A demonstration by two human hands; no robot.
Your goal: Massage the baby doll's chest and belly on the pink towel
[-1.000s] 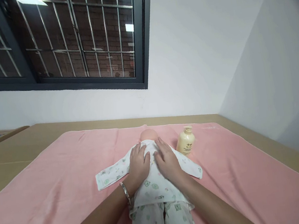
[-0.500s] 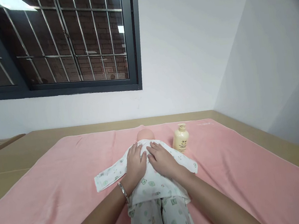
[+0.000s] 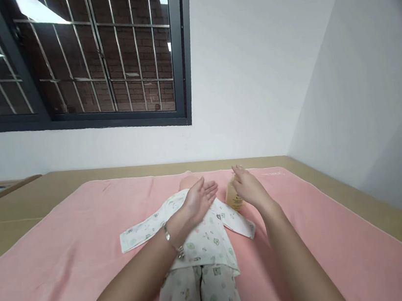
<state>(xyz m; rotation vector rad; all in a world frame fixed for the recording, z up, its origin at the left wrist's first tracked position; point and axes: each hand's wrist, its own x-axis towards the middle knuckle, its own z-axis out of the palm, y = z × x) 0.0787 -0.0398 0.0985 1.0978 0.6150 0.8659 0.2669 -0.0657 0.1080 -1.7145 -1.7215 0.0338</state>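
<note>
Touching right grip (image 3: 248, 188): bottle (image 3: 232, 198).

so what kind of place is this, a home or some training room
Probably a baby-care training room, though I can't be sure. A baby doll in printed pyjamas lies on a pink towel spread over a broad tan table, with a cream lotion bottle beside it, bare white walls and a barred window behind.
</note>
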